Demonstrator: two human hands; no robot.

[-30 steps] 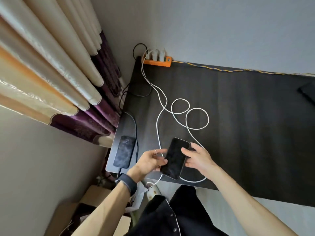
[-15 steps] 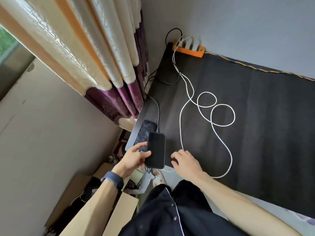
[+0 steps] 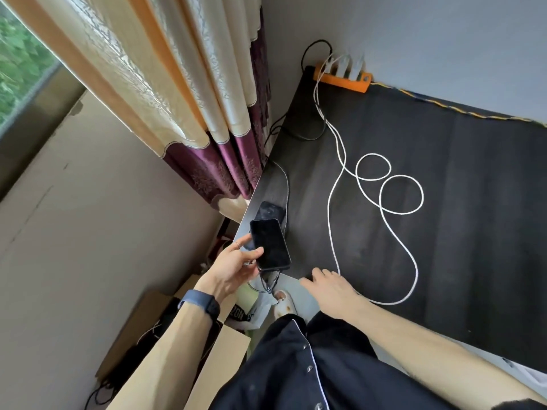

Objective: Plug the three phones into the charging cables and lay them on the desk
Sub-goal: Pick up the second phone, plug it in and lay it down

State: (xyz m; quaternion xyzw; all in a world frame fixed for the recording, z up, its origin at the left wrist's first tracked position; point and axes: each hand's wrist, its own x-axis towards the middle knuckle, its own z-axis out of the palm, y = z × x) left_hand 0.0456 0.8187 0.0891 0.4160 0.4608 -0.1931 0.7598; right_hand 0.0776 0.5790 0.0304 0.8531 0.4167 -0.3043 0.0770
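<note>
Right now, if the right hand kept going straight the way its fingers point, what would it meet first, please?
Probably the dark cables hanging off the desk edge below the phone in the left hand; the right hand points that way, though depth is unclear.

Two phones (image 3: 270, 244), two white cables (image 3: 333, 220)

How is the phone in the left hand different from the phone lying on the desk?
The held phone is gripped by the left hand above the desk corner; the lying phone rests flat on the desk. The held phone shows fully, while the lying phone is half hidden behind it. Both have dark, unlit screens.
</note>
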